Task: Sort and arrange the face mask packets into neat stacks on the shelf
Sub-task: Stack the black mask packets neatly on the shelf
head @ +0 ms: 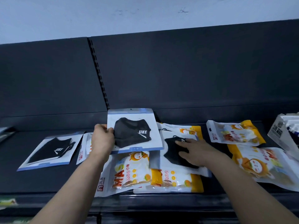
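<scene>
The left hand (102, 139) pinches the black mask packet (134, 131) by its edge. The right hand (196, 153) lies flat, fingers straight, on the second packet (170, 153).

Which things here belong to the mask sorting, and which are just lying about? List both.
Job: lifted black mask packet, left hand; flat black mask packet, right hand; far-left black mask packet; orange N95 mask packets; shelf.
Lying about: white carton, far right; blurred goods on lower shelf.
</scene>
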{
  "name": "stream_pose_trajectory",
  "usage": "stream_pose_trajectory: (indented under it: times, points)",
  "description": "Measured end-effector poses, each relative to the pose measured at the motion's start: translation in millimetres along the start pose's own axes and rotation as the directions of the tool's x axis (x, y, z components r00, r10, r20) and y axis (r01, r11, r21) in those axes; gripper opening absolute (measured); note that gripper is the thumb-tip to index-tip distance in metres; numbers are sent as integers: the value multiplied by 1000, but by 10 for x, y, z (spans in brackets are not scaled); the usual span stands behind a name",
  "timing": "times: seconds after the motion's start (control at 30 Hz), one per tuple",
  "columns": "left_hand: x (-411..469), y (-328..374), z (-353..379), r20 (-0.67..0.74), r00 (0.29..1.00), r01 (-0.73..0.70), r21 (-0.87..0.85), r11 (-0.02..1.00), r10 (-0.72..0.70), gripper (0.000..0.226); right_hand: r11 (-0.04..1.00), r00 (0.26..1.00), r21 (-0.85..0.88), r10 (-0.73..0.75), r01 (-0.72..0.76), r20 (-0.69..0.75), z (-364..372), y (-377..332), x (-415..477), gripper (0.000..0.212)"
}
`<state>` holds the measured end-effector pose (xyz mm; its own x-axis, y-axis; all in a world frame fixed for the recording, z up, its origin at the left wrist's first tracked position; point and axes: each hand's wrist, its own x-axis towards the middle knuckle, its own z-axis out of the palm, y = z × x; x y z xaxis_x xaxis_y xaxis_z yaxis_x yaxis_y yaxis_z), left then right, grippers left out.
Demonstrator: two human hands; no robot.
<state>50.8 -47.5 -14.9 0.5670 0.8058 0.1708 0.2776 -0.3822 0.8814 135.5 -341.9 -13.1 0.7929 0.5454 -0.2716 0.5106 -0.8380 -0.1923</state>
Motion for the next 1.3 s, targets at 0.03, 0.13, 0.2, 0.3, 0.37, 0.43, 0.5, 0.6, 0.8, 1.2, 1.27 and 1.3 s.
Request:
stream_pose_trajectory:
  times: [0.03,0.13,0.2,0.3,0.37,0.43,0.5,0.6,0.8,1.2,1.27,1.3]
  points:
    - [15,0,3,-3,1000,-8,-4,1000,8,21,1000,1000,-1,29,-29,3,-14,-9,10,56]
    - [28,12,7,-9,1000,-10,-12,1000,10,21,998,998,62,26,-22,-49,1,-92,34,64]
    - [11,16,7,-7,1000,-14,-2,1000,14,19,999,983,17,-43,46,-178,11,-72,98,56]
    - [20,-25,-4,2,1000,-10,9,1000,10,20,967,978,214,-103,142,-182,6,41,241,14]
    - [43,-57,-15,5,1000,-3,10,1000,3,21,922,988,362,-101,137,-117,-7,109,285,22]
    - [64,-80,-21,-3,1000,5,19,1000,-5,22,952,992,283,-97,116,-81,-57,158,312,42]
    - [81,-97,-14,-8,1000,19,22,1000,-19,23,984,994,149,-91,98,-53,-108,166,317,72]
    - [87,-103,22,-9,999,33,7,999,-33,23,996,997,67,-54,57,-52,-66,156,317,79]
    - [192,-155,-6,-19,1000,18,-15,1000,-18,21,966,979,253,102,-55,-176,-30,327,187,82]
    - [567,-516,-654,-25,999,31,-96,995,-33,18,644,775,720,305,260,-553,-94,-628,296,24]
    - [672,-686,-922,-37,998,43,-53,998,-45,12,660,749,711,339,242,-569,1,-948,374,28]
    - [751,-783,-1100,-52,997,57,-29,998,-58,12,652,742,715,344,252,-575,63,-1142,431,28]
